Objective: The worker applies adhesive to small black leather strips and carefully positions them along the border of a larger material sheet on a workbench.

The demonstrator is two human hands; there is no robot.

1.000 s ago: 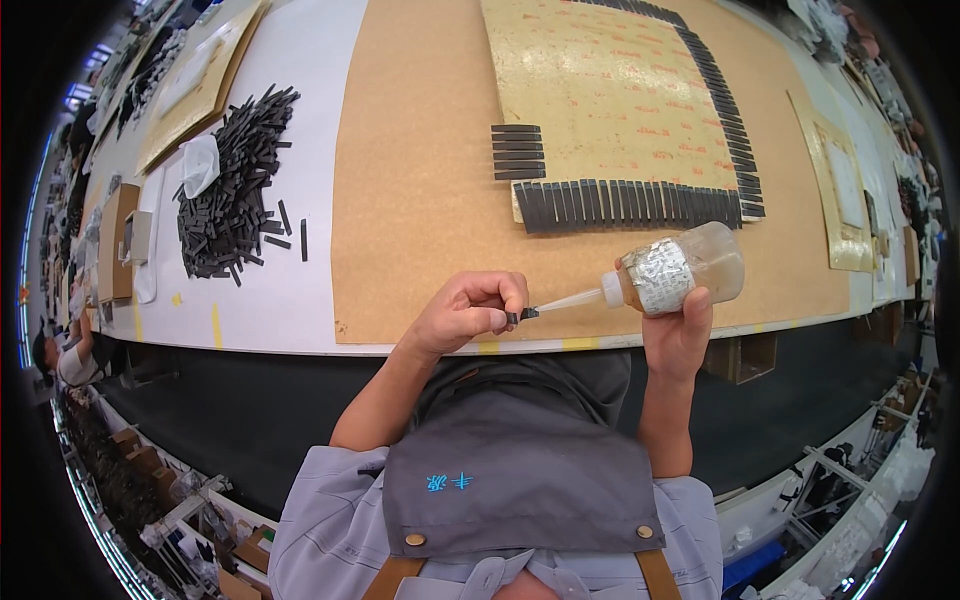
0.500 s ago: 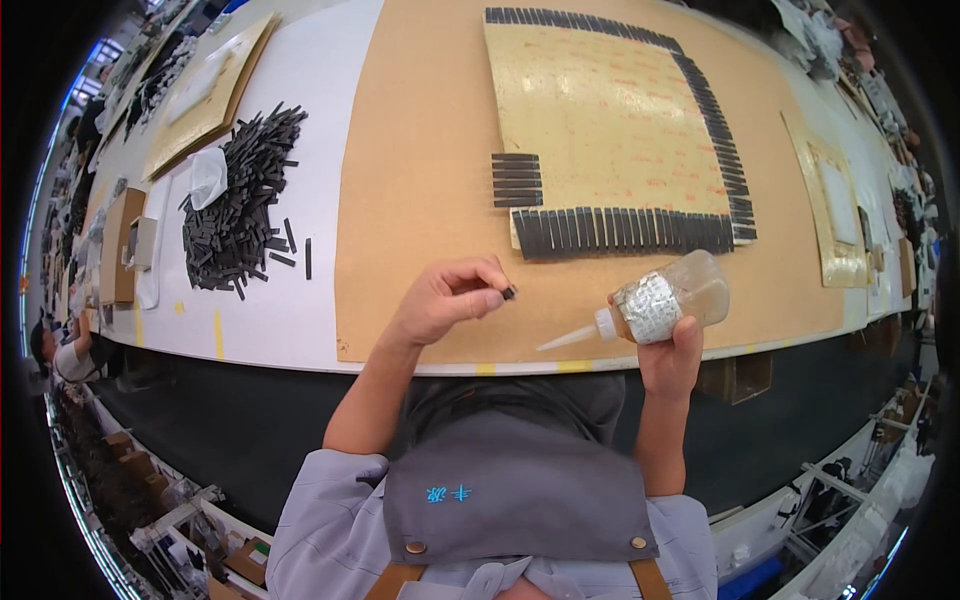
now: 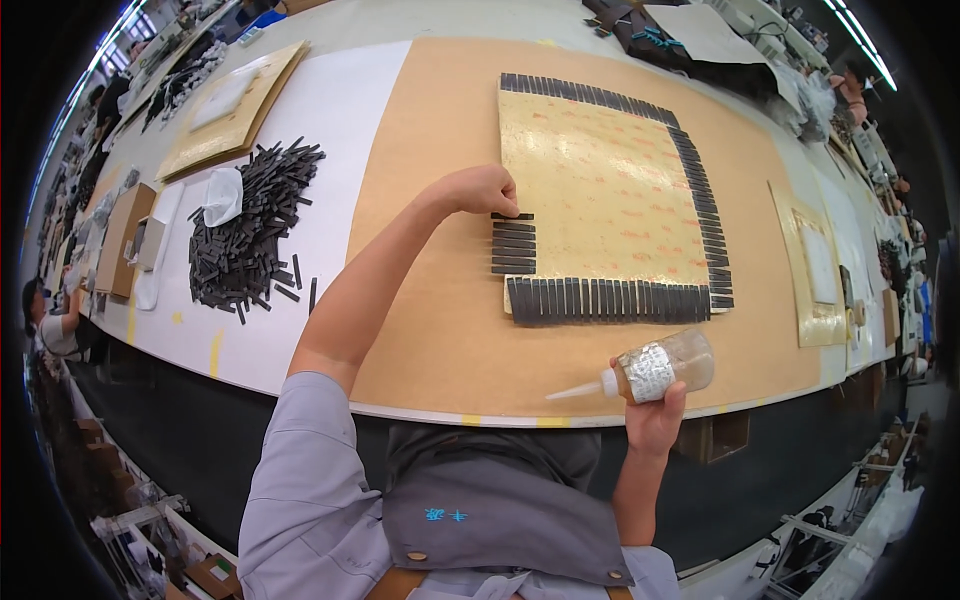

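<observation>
Nearest, at the counter's (image 3: pixel 300 350) front edge just below the big brown cardboard sheet (image 3: pixel 440 330): right hand (image 3: pixel 655 420) clenched around a clear plastic squeeze bottle of amber glue (image 3: pixel 660 367), white nozzle pointing left, held over the sheet's near edge. Farther in, upon the same sheet: left hand (image 3: pixel 482 190) stretched forward, fingers pinched on a small black strip (image 3: pixel 512 216) at the top of a short stack of black strips (image 3: pixel 513 248). Just beside that stack, to its right: glossy yellow square panel (image 3: pixel 600 200), bordered by rows of black strips (image 3: pixel 610 300) along near, right and far sides. Left of the sheet, well apart, on white counter: loose heap of black strips (image 3: pixel 250 235) with a white crumpled cloth (image 3: pixel 222 195) on it.
</observation>
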